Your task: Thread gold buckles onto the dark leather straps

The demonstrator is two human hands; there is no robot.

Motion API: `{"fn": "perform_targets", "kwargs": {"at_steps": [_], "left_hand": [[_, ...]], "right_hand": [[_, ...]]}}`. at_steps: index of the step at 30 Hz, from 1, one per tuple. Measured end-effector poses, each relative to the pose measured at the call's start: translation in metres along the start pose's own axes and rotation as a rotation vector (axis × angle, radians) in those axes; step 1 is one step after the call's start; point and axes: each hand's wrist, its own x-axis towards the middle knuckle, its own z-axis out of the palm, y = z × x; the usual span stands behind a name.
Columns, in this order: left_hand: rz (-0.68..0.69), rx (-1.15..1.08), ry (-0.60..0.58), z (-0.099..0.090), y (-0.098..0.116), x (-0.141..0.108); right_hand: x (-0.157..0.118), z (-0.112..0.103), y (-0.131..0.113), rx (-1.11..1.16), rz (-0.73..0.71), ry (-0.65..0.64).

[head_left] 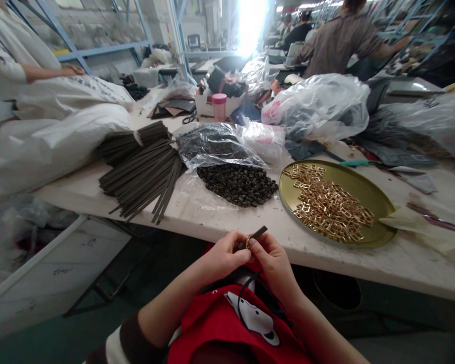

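I have both hands meeting just off the near edge of the white table (197, 218), above the red apron (202, 313). The left hand (227, 254) pinches 1 dark strip (260, 232) between thumb and fingers; the right hand (272, 256) pinches it from the other side, thumb pressed near a gold buckle (247, 242). The 2 sets of fingertips almost touch.

I judge the step in hand to be fitting the buckle onto the strip. To my eye, the next move calls for a firm left pinch and small, careful right-thumb pressure, so that the metal sits square and the strip doesn't twist.

The strip looks flat, narrow and matt, its free end sticking up and to the right past the fingers. The buckle is shiny and seems to sit around the strip, but fingertips hide too much for me to be sure.

Beyond, I see a pile of gold rectangular buckles (329, 210) in a round tray (354, 181), a heap of small black loops (238, 186) and bundled dark strips (138, 177).
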Motion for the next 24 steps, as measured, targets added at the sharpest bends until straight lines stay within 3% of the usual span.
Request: {"fn": "perform_targets", "kwargs": {"at_steps": [7,16,20,24], "left_hand": [[-0.028,0.105,0.051,-0.004,-0.005,0.01],[-0.002,0.297,0.04,-0.007,-0.002,0.015],[0.018,0.315,0.034,-0.007,-0.003,0.018],[0.059,0.365,0.056,-0.008,-0.003,0.018]], "right_hand": [[0.006,-0.002,0.003,0.005,0.06,-0.02],[0.025,-0.013,0.008,0.398,0.395,-0.162],[0.026,-0.01,0.007,0.364,0.356,-0.157],[0.022,-0.007,0.002,0.101,0.161,-0.055]]}}
